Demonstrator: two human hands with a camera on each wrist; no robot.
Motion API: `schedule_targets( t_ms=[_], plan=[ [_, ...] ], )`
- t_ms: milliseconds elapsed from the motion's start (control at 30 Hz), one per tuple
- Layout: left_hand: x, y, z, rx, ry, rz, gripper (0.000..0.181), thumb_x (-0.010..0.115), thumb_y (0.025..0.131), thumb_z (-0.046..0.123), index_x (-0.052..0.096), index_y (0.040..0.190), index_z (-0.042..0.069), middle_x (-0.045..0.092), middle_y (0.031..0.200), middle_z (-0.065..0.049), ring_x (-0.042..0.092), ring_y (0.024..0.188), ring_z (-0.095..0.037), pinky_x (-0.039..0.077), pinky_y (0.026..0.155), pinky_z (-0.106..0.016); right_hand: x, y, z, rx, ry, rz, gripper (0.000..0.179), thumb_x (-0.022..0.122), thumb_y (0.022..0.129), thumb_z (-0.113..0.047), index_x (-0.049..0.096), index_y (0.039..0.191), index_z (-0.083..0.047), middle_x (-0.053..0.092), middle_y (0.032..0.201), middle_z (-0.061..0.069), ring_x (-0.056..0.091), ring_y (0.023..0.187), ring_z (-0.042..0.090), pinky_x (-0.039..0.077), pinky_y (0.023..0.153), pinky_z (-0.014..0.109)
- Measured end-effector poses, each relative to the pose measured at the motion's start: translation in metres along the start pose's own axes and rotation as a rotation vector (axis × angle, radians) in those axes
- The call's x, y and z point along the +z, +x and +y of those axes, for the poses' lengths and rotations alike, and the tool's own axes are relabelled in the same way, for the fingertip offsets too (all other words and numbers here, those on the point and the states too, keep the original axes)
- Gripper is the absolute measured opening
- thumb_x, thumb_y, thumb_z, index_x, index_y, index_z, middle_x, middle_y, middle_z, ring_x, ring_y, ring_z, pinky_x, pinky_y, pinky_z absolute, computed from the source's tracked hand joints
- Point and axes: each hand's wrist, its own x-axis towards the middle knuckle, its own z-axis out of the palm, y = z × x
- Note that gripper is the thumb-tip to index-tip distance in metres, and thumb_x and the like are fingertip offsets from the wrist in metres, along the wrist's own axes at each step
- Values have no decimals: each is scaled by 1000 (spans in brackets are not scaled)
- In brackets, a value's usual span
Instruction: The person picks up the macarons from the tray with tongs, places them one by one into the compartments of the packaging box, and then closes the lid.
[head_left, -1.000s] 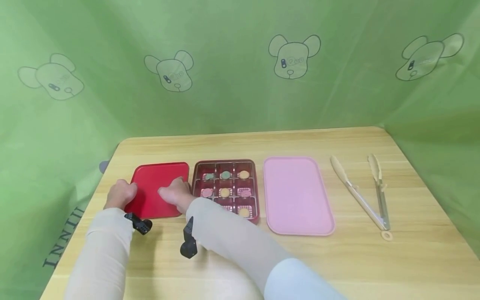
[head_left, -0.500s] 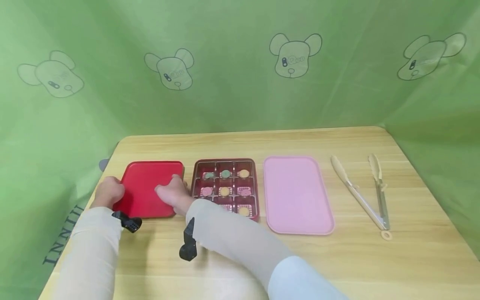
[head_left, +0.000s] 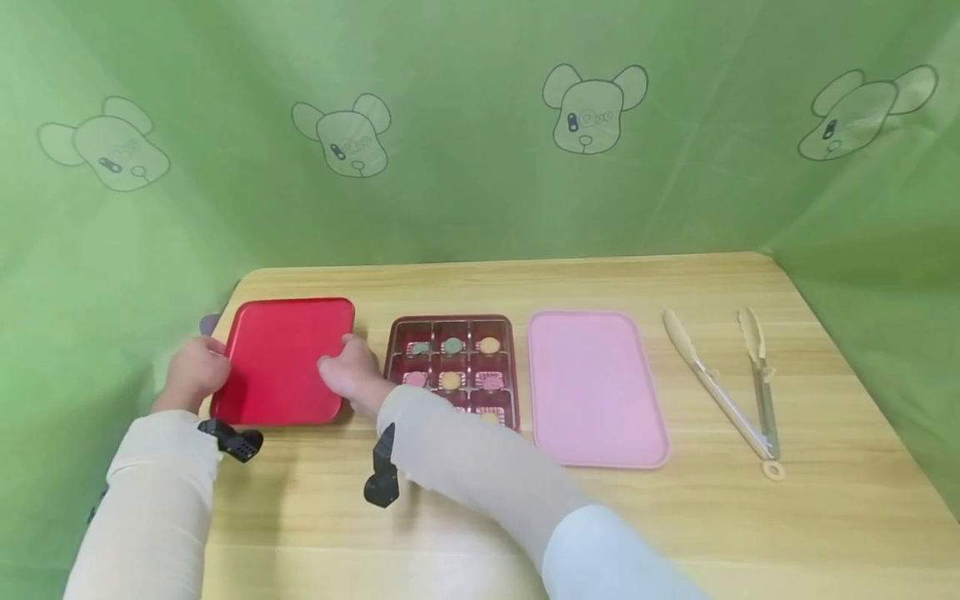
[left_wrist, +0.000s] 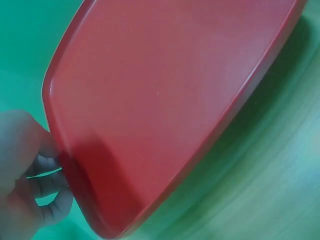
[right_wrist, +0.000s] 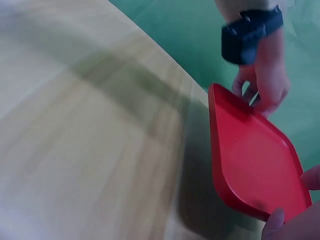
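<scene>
Both hands hold a square, shallow red lid [head_left: 285, 362] by its opposite sides, its raised rim facing up. My left hand [head_left: 195, 372] grips the left edge, with thumb above and fingers against the outer side. At the right edge, my right hand [head_left: 351, 372] pinches the rim, thumb on top; its other fingers are mostly hidden. A shadow beneath the lid [right_wrist: 260, 155] in the right wrist view shows it raised off the table. Beside the right hand sits a dark red compartment box [head_left: 512, 375] with small round green, yellow and pink pieces; my forearm covers its front part.
A pink tray [head_left: 596, 387] lies right of the box. Farther right, spread tongs [head_left: 731, 412] with beige tips rest on the wooden table [head_left: 480, 533]. Green printed cloth [head_left: 465, 192] hangs behind the table and at both sides.
Both hands have carried the red lid left and slightly away from me, and lifted it off the table. The box, pink tray and tongs stay in place.
</scene>
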Motion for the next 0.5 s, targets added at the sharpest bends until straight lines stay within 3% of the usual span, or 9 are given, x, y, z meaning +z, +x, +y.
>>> schedule_targets(
  t_ms=[100, 167, 300, 400, 500],
  plan=[
    [-2, 0, 7, 30, -47, 38, 34, 40, 83, 3, 51, 108, -18, 55, 98, -33, 54, 84, -40, 46, 59, -33, -10, 6, -2, -37, 32, 7, 51, 56, 89, -9, 46, 139, -10, 55, 131, 6, 42, 60, 12, 47, 72, 25],
    [-4, 0, 13, 51, -84, 69, 36, 39, 84, 3, 50, 111, -19, 54, 102, -35, 53, 88, -42, 46, 62, -34, -18, 9, -5, -74, 41, 18, 49, 56, 88, -7, 48, 137, -9, 54, 133, 6, 48, 64, 14, 49, 76, 23],
    [-8, -1, 26, 93, -145, 127, 38, 37, 87, 4, 49, 114, -19, 55, 107, -36, 54, 94, -42, 45, 66, -34, -35, 16, -13, -153, 42, 47, 46, 56, 87, -2, 54, 132, -10, 57, 129, 6, 59, 97, 17, 51, 87, 25],
    [-9, -2, 37, 114, -179, 129, 37, 37, 88, 5, 49, 115, -18, 56, 107, -35, 55, 93, -39, 45, 65, -27, -49, 20, -17, -196, 23, 60, 44, 55, 87, 0, 57, 130, -12, 60, 125, 5, 57, 109, 12, 51, 85, 20],
    [-10, -4, 47, 146, -207, 135, 36, 39, 90, 5, 50, 116, -17, 57, 104, -33, 57, 82, -28, 44, 60, -20, -66, 22, -21, -232, 0, 50, 45, 52, 88, 3, 57, 130, -14, 61, 126, 5, 60, 79, 9, 51, 61, 17]
  ],
)
